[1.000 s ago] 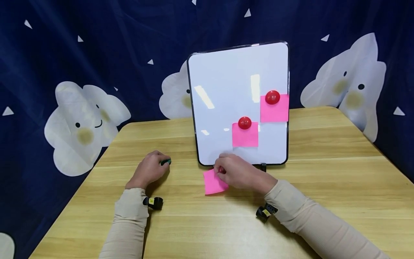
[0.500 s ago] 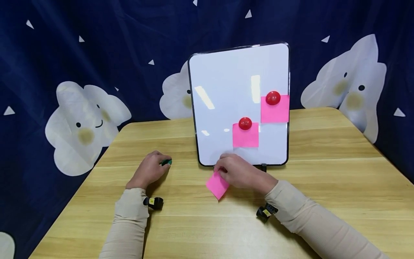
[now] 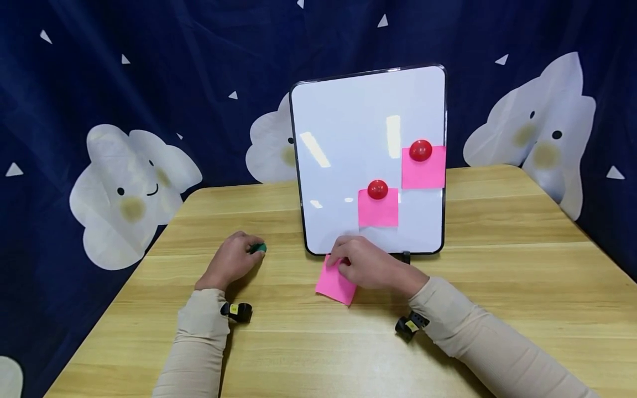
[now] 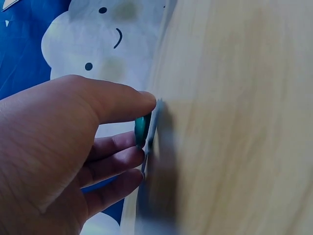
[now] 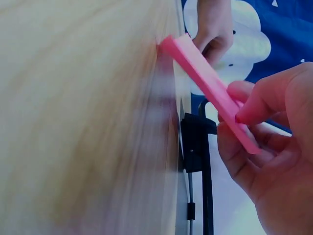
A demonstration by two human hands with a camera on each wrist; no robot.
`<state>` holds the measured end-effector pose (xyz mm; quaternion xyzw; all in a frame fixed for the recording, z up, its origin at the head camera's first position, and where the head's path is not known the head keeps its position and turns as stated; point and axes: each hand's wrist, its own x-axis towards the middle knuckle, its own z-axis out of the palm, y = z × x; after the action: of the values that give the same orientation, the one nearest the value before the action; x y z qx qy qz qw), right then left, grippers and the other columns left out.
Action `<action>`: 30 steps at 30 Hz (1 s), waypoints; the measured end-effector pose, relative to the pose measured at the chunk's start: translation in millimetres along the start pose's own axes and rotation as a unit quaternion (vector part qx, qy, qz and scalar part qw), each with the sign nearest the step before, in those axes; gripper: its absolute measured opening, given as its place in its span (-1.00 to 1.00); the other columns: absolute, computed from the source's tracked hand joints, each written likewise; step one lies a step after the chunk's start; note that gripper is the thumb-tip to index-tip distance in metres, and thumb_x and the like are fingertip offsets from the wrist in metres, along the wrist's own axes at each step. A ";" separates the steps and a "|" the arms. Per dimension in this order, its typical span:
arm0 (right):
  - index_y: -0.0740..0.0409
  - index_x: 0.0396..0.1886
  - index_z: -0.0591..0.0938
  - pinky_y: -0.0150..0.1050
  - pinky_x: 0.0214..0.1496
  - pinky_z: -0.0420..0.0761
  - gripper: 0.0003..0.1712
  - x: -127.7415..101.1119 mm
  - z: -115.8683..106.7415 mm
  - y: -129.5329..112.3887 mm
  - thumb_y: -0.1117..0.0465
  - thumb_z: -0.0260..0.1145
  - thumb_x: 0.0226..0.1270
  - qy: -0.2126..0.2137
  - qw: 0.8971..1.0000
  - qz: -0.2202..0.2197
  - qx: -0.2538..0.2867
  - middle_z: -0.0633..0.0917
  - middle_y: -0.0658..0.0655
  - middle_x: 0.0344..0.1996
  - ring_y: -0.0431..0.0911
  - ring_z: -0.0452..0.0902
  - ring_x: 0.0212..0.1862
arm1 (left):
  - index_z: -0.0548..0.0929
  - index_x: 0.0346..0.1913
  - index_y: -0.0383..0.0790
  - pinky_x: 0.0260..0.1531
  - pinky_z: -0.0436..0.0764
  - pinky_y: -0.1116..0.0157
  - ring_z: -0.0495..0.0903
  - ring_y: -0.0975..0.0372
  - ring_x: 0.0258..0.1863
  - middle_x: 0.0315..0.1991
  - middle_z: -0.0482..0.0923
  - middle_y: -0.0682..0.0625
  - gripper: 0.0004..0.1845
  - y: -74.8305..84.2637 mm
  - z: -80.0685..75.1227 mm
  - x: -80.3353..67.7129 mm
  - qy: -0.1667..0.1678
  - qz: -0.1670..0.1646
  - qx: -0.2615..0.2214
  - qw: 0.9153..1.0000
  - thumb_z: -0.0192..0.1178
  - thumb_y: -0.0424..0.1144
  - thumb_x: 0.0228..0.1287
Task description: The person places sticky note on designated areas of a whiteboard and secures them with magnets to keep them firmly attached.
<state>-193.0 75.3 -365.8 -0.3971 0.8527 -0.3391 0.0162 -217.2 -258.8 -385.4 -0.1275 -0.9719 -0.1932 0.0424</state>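
Observation:
My left hand is low over the table at the left, pinching a small green magnet between thumb and fingers. Much of the magnet is hidden by the fingers. In front of the whiteboard, my right hand grips a pink sticky note by its upper part. The right wrist view has that note nearly edge-on, slanting between thumb and fingers. On the board, one red round magnet sits on a lower pink note, another red magnet on a higher note at the right edge.
The black-framed board stands tilted on the wooden table, with a black stand foot under its lower edge. Behind the table hangs a dark blue curtain with white clouds.
In my right hand the pink note has turned, its lower corner swinging down, then flattening out to the right. My left hand stays in place with the green magnet, which shows slightly more.

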 end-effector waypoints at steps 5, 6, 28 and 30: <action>0.10 -0.24 0.82 -0.32 -0.15 0.57 -0.64 0.0 -1.3 1.7 0.53 0.23 0.18 0.001 0.999 -0.041 0.006 0.68 -0.12 -0.26 -0.20 0.52 -0.17 | 0.71 0.11 -0.26 -0.10 0.61 0.00 0.59 0.02 -0.14 -0.10 0.58 -0.14 -0.67 1.6 0.1 1.3 0.009 0.000 -0.001 1.000 0.30 -0.22 0.35; 0.10 -0.23 0.82 -0.31 -0.14 0.57 -0.64 -0.1 -1.4 2.0 0.54 0.23 0.18 0.003 0.999 -0.045 0.008 0.69 -0.11 -0.25 -0.20 0.53 -0.16 | 0.71 0.11 -0.26 -0.11 0.60 0.00 0.59 0.03 -0.15 -0.10 0.58 -0.13 -0.67 1.8 0.2 1.4 0.010 0.000 0.000 1.000 0.30 -0.21 0.35; 0.13 -0.14 0.81 -0.33 -0.16 0.59 -0.68 -0.7 -2.1 3.0 0.51 0.32 0.22 0.000 1.000 -0.026 -0.006 0.68 -0.06 -0.22 -0.18 0.51 -0.14 | 0.73 0.01 -0.08 -0.24 0.59 0.07 0.58 0.15 -0.22 -0.18 0.57 -0.01 -0.71 6.1 -0.5 2.3 0.042 -0.010 0.005 0.999 0.28 -0.05 0.34; 0.11 -0.12 0.81 -0.34 -0.16 0.59 -0.67 -0.6 -2.4 2.5 0.51 0.31 0.23 0.002 1.000 -0.027 -0.002 0.69 -0.07 -0.20 -0.18 0.51 -0.13 | 0.73 0.01 -0.09 -0.25 0.59 0.06 0.59 0.15 -0.22 -0.18 0.57 -0.01 -0.71 7.3 -1.1 2.2 0.045 -0.009 0.005 0.999 0.28 -0.05 0.34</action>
<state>-194.9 78.2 -365.6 -0.4190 0.8427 -0.3381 0.0047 -217.4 -252.2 -381.5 -0.1096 -0.9711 -0.1939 0.0854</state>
